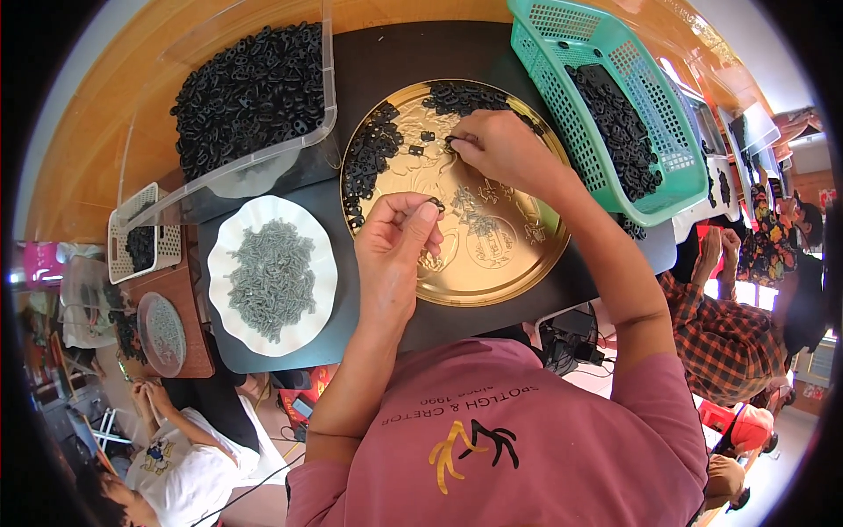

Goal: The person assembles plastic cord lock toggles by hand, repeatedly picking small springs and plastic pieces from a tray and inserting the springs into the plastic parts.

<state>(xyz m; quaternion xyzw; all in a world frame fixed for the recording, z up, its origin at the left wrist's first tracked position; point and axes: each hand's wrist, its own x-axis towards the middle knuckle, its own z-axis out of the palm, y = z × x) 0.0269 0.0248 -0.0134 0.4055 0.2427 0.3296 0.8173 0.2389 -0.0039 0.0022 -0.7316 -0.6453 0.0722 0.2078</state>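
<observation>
My left hand [393,250] is over the near left part of a round gold tray [532,262], thumb and forefinger pinched on a small black plastic piece [435,204]. Farther in, my right hand [502,151] reaches across the tray, its fingertips closed on another small black part [451,140]. Two loose black pieces [428,136] lie just left of those fingertips. More flat black parts [373,145] are heaped along the tray's left and far rim. The exact shape of the held pieces is too small to make out.
A white scalloped plate [226,323] of grey pins sits left. Behind it stands a clear plastic bin [329,88] full of black oval pieces. A green perforated basket [680,189] with black parts is at right. Other people [733,316] sit on both sides.
</observation>
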